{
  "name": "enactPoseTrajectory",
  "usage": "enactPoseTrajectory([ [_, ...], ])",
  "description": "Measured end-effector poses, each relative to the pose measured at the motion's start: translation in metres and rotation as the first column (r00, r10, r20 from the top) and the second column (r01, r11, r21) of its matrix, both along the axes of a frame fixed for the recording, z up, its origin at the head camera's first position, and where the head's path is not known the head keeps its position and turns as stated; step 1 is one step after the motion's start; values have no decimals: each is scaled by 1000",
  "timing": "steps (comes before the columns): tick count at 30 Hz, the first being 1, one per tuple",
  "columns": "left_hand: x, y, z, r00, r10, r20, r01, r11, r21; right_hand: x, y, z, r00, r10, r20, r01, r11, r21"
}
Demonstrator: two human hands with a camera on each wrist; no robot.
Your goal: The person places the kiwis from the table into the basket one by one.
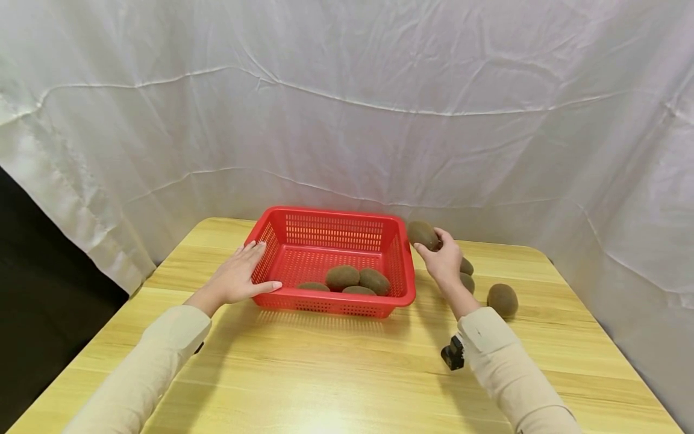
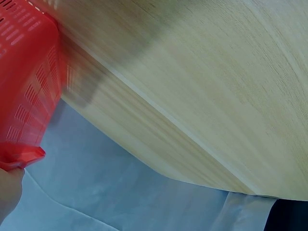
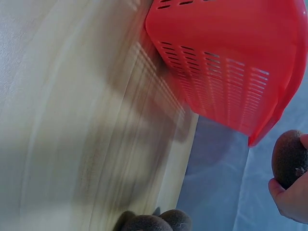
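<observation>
A red plastic basket [image 1: 331, 304] with slotted walls stands on the table, several brown kiwis [image 1: 343, 277] lying in its front right part. My left hand [image 1: 238, 274] rests on the basket's left rim, fingers straight and thumb over the front corner. Just outside the right rim, my right hand [image 1: 441, 259] pinches a kiwi [image 1: 423, 234] between thumb and fingers. In the right wrist view that kiwi [image 3: 288, 159] is held up beside the basket wall [image 3: 226, 72]. The left wrist view shows the basket's side [image 2: 33, 96] and part of the left hand [image 2: 9, 192].
To the right of the basket, a loose kiwi [image 1: 502, 301] lies on the wooden table [image 1: 325, 374]. More kiwis [image 1: 466, 281] are partly hidden behind my right hand and wrist. A pale curtain [image 1: 347, 120] hangs behind the table's far edge.
</observation>
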State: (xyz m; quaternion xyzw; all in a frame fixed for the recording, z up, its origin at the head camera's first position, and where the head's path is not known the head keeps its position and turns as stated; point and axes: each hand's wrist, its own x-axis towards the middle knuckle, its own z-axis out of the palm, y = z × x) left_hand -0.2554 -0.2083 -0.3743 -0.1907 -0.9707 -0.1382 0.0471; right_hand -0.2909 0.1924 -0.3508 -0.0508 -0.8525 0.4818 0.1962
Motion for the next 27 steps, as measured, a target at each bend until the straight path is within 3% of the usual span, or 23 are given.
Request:
enactPoseTrajectory([
  [8,-1,1,1,1000,-2,-4,2,1000,-1,-2,-7,2,999,38,-13,-38,999,16],
  [27,-1,0,0,1000,-3,-5,3,1000,7,-9,-32,-12,981,195,0,-194,979,55],
])
